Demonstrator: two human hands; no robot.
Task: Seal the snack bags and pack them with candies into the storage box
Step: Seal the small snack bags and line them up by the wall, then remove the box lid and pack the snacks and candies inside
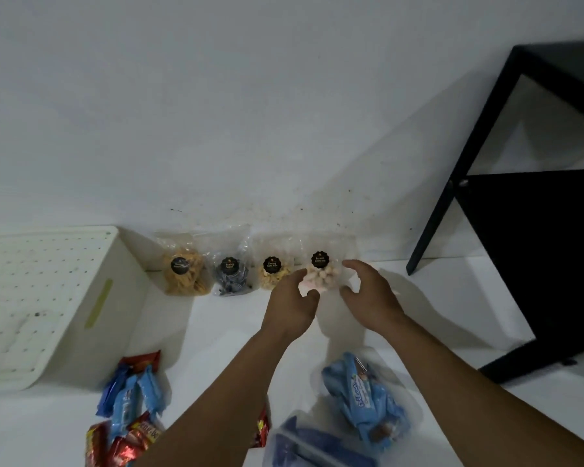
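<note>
Several clear snack bags with round black labels lean in a row against the white wall. The rightmost snack bag [321,274] holds pale pink and white pieces. My left hand [292,306] and my right hand [368,291] flank it, fingers spread and curled at its sides, touching or nearly touching it. To its left stand a peanut bag [273,271], a dark snack bag [231,273] and a yellow chip bag [182,273]. The white storage box [115,298] stands at the left, its perforated lid on top.
Blue and red candy wrappers [132,409] lie near the box at the lower left. A clear bag of blue candies [364,399] lies at the lower right. A black metal table frame [479,170] stands at the right.
</note>
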